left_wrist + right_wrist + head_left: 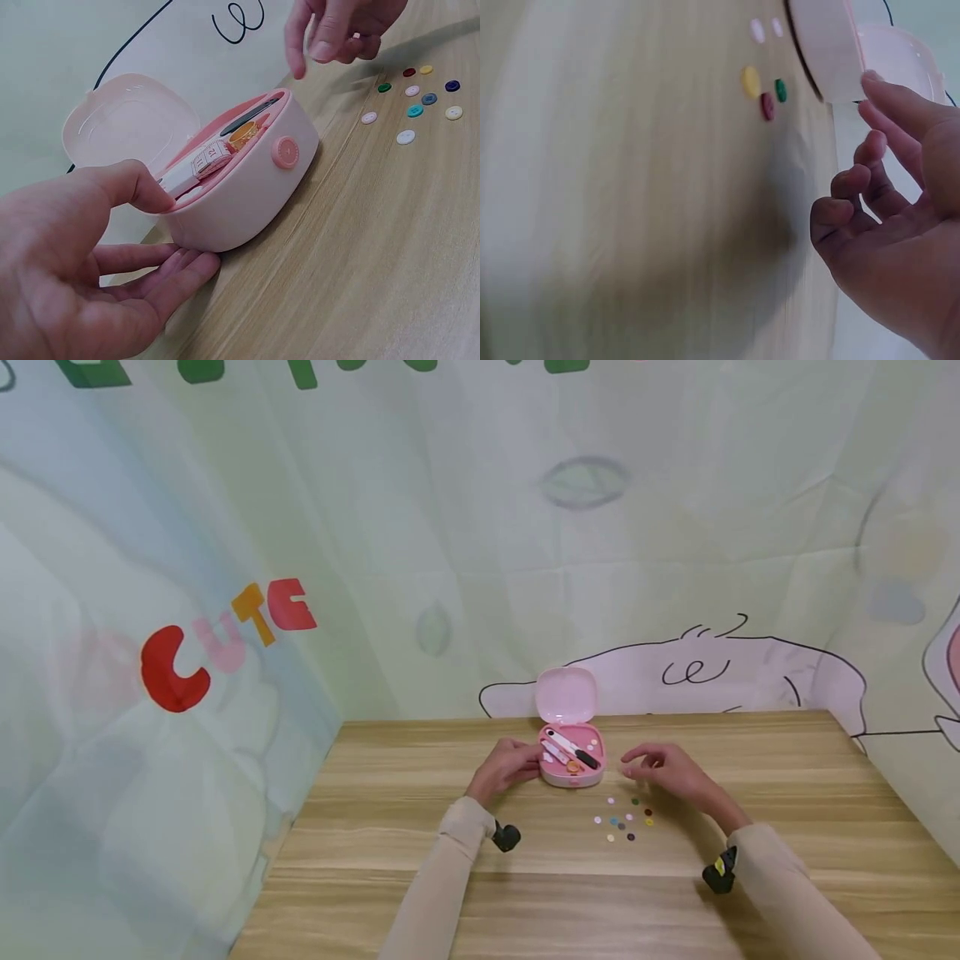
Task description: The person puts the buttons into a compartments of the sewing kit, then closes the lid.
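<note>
A small pink and white sewing box (573,781) stands with its lid (567,695) raised at the back. My left hand (507,768) holds its left side, thumb on the rim and fingers low against the wall, as the left wrist view shows. In the box lie a white tape measure (213,155), an orange round item (244,136), a black-and-white pen-like tool (573,747) and a few pale buttons (592,744). Just right of the box hovers my right hand (671,770), fingers loosely bent, apart from the box, with nothing visible in them.
Several loose buttons in various colours, among them a yellow button (648,822) and a turquoise button (415,111), lie on the wooden table (420,760) in front of the box. A printed curtain (480,527) hangs behind the table's back edge.
</note>
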`<act>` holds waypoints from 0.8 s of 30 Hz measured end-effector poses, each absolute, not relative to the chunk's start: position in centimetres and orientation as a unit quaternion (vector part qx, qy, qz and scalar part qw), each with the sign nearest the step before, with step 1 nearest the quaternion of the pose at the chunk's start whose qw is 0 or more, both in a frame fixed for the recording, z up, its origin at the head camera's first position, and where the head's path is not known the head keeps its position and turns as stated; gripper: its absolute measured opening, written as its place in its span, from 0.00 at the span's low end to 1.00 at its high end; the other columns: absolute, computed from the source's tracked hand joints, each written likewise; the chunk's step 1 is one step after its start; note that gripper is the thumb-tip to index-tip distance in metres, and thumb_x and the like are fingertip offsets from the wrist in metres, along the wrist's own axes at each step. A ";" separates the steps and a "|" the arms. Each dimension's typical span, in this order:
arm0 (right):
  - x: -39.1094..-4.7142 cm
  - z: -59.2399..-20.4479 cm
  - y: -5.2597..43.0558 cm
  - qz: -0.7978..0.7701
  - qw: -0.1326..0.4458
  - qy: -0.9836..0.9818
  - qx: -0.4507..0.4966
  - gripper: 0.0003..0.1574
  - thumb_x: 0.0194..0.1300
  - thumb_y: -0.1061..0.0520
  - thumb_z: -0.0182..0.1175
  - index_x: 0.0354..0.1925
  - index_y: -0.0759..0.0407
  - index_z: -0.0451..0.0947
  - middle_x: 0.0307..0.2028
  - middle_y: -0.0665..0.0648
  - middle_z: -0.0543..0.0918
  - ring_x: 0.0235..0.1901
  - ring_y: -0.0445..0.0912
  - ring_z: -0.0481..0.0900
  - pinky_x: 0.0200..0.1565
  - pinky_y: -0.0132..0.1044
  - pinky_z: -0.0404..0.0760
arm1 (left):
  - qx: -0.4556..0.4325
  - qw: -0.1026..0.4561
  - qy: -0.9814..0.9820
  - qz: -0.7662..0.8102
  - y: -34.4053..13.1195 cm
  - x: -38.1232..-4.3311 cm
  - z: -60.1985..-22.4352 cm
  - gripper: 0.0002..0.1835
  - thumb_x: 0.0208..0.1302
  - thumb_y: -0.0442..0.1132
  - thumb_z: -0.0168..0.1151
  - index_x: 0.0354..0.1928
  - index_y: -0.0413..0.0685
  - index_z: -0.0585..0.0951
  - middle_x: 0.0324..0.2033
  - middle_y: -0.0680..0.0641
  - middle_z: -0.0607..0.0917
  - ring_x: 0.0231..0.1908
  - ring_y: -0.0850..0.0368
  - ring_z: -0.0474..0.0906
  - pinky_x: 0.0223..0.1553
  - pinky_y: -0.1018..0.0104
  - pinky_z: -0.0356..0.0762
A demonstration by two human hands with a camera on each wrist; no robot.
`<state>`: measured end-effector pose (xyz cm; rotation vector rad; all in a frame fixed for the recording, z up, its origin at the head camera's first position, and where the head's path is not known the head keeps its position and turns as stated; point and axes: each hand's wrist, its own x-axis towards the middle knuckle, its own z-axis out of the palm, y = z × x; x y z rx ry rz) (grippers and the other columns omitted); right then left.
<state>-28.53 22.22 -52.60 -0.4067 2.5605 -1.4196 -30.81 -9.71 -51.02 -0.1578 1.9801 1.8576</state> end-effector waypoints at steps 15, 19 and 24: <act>-26.3 -53.7 22.4 -0.393 0.080 0.886 -0.232 0.11 0.67 0.56 0.72 0.45 0.58 0.88 0.25 0.47 0.79 0.26 0.42 0.73 0.26 0.30 0.73 | -0.054 0.206 0.715 0.666 -10.0 -30.7 -50.9 0.16 0.74 0.37 0.63 0.52 0.29 0.84 0.41 0.42 0.88 0.38 0.57 0.84 0.51 0.61 0.86; -26.1 -53.8 22.5 -0.389 0.077 0.886 -0.238 0.09 0.68 0.57 0.70 0.45 0.59 0.89 0.27 0.46 0.81 0.27 0.40 0.73 0.27 0.30 0.75 | -0.051 0.208 0.714 0.667 -9.8 -30.7 -51.0 0.16 0.74 0.37 0.63 0.52 0.29 0.84 0.41 0.42 0.88 0.38 0.56 0.84 0.52 0.61 0.86; -25.9 -54.0 22.7 -0.398 0.065 0.882 -0.245 0.06 0.68 0.60 0.70 0.43 0.59 0.90 0.30 0.46 0.84 0.28 0.39 0.75 0.29 0.30 0.77 | -0.050 0.209 0.710 0.671 -9.7 -30.7 -50.8 0.15 0.74 0.36 0.63 0.52 0.28 0.84 0.39 0.43 0.88 0.38 0.56 0.84 0.52 0.60 0.86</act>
